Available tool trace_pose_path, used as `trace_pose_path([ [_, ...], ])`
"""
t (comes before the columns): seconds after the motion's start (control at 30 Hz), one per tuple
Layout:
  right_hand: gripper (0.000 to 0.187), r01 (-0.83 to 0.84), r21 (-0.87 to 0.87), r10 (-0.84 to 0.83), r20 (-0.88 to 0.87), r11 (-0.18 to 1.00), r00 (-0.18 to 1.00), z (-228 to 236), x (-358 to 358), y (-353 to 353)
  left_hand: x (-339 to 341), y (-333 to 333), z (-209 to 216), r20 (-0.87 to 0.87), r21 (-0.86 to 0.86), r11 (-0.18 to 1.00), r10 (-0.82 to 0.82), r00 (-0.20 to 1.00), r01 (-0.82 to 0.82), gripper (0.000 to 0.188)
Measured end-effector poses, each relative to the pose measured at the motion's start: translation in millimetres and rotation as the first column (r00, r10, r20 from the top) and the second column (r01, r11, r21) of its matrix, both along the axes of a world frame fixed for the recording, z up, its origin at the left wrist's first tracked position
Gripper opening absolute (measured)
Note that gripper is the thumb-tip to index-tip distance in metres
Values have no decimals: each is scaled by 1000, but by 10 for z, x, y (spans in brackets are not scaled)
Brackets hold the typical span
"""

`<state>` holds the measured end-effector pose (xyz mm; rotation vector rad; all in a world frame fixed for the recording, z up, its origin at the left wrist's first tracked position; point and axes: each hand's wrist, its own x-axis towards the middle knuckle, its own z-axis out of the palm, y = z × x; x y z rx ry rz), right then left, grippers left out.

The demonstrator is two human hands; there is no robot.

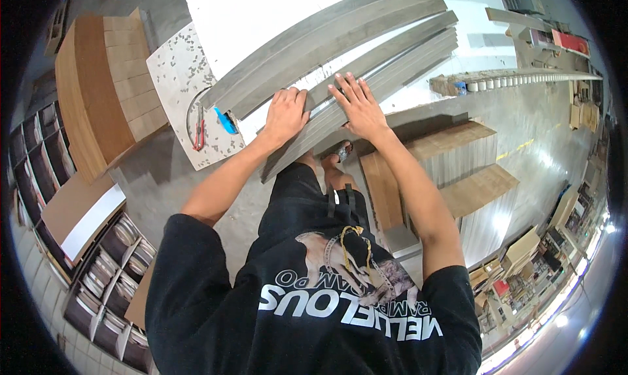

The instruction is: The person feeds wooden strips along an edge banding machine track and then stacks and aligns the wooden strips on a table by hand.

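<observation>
Long grey strips (392, 64) lie in a bundle along the near edge of a white worktop (235, 12), their left ends jutting past it. My left hand (286, 117) bends over the bundle with its fingers close together, gripping the strips. To its right, my right hand (362, 110) rests flat on the same strips, fingers spread. Farther back, more wide grey strips (314, 32) lie side by side. Left of my left hand, a blue tool (226, 120) and a cutter with red handles (199, 137) lie on a speckled board (180, 64).
Stacked brown panels (91, 81) stand at the left, above a rack with several compartments (108, 280). More stacked panels (458, 139) sit on the floor at the right, near my legs. A row of white edges (517, 81) runs along the right side.
</observation>
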<state>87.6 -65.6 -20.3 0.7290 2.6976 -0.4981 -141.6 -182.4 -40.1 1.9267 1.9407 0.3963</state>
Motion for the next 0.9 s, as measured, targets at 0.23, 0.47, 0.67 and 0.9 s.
trace_pose_path([
  [0.23,123,55,40,-56,24,998,998,34,-31,19,-380,-23,113,277,-240,915,-256,926,324,45],
  [0.47,107,-10,43,5,117,999,993,33,-54,19,-362,198,-9,62,89,987,131,989,-136,47],
  [0.67,104,28,34,-30,62,999,998,13,-79,15,-129,180,-83,-81,226,968,129,988,-108,61],
  [0.9,119,32,17,-33,74,999,997,77,-88,7,-83,168,-14,57,-26,980,200,978,-199,47],
])
